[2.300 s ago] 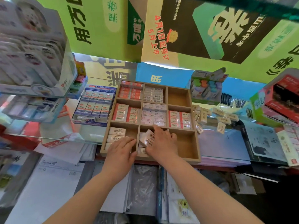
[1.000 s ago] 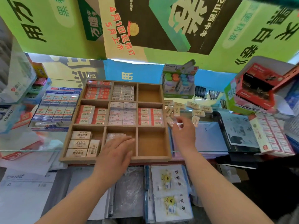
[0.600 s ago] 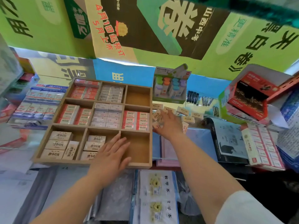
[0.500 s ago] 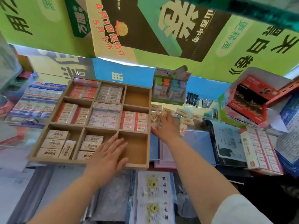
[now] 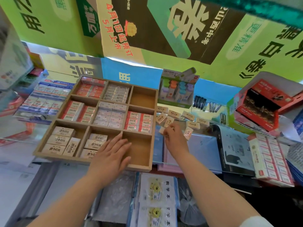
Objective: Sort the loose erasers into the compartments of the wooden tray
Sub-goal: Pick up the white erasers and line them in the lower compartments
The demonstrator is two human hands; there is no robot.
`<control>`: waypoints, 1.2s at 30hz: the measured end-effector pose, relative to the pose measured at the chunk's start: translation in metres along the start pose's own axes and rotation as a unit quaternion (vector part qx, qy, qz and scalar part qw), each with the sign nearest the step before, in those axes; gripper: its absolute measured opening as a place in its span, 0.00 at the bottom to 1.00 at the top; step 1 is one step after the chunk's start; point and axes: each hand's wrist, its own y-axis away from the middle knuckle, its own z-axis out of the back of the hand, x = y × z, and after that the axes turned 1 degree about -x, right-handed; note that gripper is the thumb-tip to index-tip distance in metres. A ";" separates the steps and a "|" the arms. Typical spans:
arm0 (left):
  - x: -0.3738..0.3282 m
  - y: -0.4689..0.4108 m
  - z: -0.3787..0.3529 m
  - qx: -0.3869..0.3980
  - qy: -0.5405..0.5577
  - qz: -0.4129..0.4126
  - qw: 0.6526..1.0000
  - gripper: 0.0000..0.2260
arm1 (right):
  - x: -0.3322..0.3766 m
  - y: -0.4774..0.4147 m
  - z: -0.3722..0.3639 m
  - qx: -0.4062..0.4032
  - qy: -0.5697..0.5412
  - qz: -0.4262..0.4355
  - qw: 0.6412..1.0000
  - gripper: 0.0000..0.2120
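The wooden tray (image 5: pixel 54 156) sits left of centre on a glass counter, just right of a blue-and-white box (image 5: pixel 44 99) of small packets. Its left column holds red-wrapped erasers in the far and middle compartments and beige ones in the near compartment. The middle column has pale ones in the far two and beige ones in the near one. The right column is bare wood far and near, with red-and-white ones between.

The left hand (image 5: pixel 113 153) lies flat over the tray's near edge, fingers straight and together, across the divider between the near middle and near right compartments. It holds nothing.

Just beside the tray's right wall, the right hand (image 5: pixel 174 139) has its fingers curled and pinches a beige eraser (image 5: pixel 161 130) at the fingertips. More loose erasers (image 5: pixel 193 124) lie scattered on the glass beyond it. Further right stand a red box (image 5: pixel 260 105) and a long carton (image 5: pixel 270 159) of small packets.
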 end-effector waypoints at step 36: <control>0.094 0.014 0.047 -0.020 0.023 -0.054 0.998 0.22 | 0.168 0.040 -0.032 0.026 -0.171 -0.021 0.985 0.06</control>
